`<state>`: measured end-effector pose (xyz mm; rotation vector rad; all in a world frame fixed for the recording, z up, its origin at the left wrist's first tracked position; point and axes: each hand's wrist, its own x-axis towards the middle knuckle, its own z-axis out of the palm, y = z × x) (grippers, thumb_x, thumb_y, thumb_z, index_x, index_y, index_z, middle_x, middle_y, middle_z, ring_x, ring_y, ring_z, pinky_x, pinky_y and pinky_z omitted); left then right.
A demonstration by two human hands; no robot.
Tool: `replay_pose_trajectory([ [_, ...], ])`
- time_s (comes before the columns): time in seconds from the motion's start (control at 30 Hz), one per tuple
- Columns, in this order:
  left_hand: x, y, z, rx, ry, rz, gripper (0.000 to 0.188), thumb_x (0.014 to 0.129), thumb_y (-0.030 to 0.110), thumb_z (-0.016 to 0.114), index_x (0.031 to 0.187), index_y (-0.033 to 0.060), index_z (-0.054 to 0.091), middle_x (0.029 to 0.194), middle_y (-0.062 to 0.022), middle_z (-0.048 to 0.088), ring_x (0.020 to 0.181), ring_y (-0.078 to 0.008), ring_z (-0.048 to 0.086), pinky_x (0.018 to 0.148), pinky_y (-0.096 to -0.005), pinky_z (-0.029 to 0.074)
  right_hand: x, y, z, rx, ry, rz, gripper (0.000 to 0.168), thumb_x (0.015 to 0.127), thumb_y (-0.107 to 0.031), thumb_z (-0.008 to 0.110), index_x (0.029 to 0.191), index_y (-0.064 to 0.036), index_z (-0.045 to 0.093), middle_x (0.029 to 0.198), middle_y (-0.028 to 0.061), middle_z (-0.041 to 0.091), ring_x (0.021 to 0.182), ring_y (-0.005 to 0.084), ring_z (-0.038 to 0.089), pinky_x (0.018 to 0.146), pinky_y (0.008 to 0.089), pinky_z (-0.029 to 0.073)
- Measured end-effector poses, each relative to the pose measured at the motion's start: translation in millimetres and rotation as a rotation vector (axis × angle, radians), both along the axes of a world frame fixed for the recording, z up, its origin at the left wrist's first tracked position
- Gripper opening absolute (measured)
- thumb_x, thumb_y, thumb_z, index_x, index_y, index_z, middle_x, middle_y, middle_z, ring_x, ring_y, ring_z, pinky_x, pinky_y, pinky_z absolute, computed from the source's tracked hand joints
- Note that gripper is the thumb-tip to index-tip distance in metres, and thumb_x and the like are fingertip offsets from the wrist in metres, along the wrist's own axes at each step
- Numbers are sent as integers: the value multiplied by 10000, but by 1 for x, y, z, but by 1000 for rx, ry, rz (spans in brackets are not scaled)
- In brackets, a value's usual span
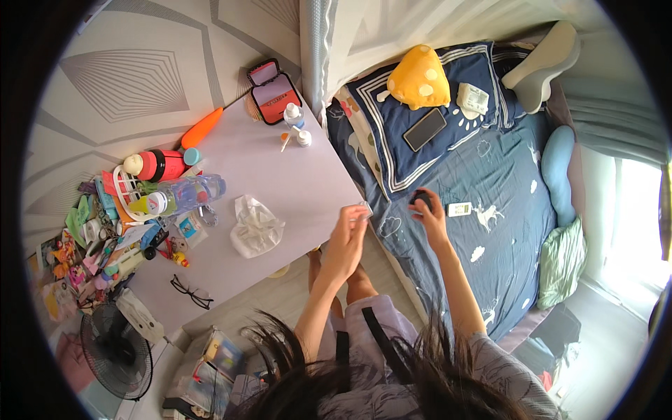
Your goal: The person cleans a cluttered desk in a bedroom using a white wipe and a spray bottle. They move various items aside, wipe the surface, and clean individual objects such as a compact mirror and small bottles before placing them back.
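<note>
My left hand (347,241), raised by the desk's right edge, pinches a small clear object (366,209) at its fingertips; its exact kind cannot be told. Over the bed's near side, my right hand (431,215) holds a small dark, rounded object (421,199), partly hidden by the fingers. Just right of that hand, a small white device with a display (459,209) lies on the blue bedsheet. A crumpled white tissue or thin bag (257,227) rests on the desk (310,184) left of my left hand.
Small white-capped bottles (304,138), an open red case (275,97), eyeglasses (191,292) and a clear plastic bottle (194,194) are on the desk. A black fan (116,350) stands lower left. On the bed are a phone (424,130) and a yellow plush cushion (420,79).
</note>
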<state>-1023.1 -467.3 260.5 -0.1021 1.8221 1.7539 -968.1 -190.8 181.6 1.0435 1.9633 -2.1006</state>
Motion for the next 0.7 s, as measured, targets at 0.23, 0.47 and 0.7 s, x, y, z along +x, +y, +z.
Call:
replay_pose_trajectory([
  [0.23,11,-102,-3,-649,559,314,300,976,-29,589,1273,7,594,1281,-176,590,1214,-361,562,1059,-469,445,29,150,-195,452,-291,-313,777,927,-409,843,1507,-99,429,1355,130,590,1026,258,732,798,376,598],
  [0.47,0,-107,-65,-1026,504,169,716,1017,92,591,1655,34,273,1682,-239,274,1548,-415,313,1262,-517,310,66,191,-222,884,-484,-155,853,994,-388,719,1662,-74,292,1718,211,257,1541,489,307,1192,519,409],
  [0.7,31,-124,-64,-1183,447,185,800,1001,137,630,1693,54,236,1742,-215,198,1591,-439,250,1290,-568,255,-65,-150,69,654,382,511,273,956,65,648,1218,-11,655,1242,124,649,1149,246,637,948,370,542],
])
